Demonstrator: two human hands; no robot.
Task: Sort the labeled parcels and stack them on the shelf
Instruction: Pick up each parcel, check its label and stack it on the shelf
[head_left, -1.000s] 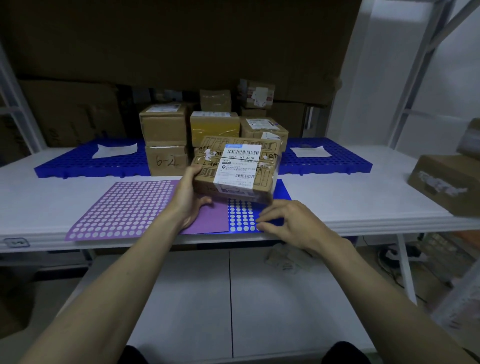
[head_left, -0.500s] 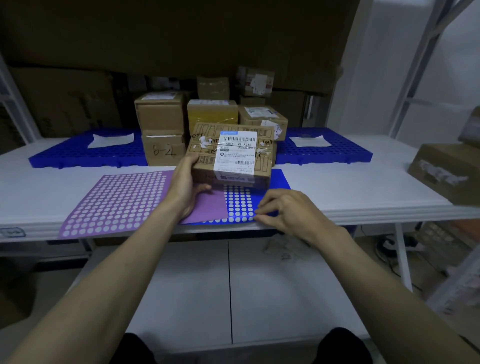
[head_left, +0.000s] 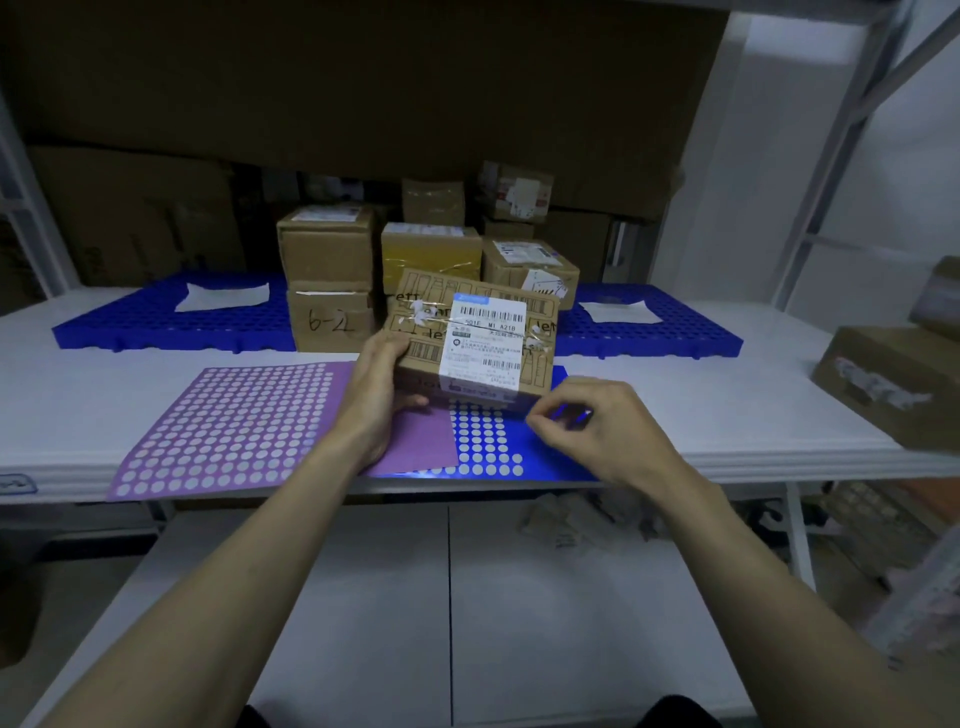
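At frame centre, the parcel's white shipping label (head_left: 485, 344) reads "M1 A21B"; left of it, a brown box (head_left: 329, 322) bears handwritten "6-2".

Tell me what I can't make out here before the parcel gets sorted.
- Parcel label, head view: fine print too small.
- Right hand fingertips: curled over the blue sticker sheet; a peeled sticker can't be confirmed.
- Box on the right: cut by the frame edge, label smeared.

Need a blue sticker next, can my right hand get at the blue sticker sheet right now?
Probably yes: the right hand already sits over the blue sticker sheet, fingers pinching at it, nothing between; the held parcel covers only its far part.
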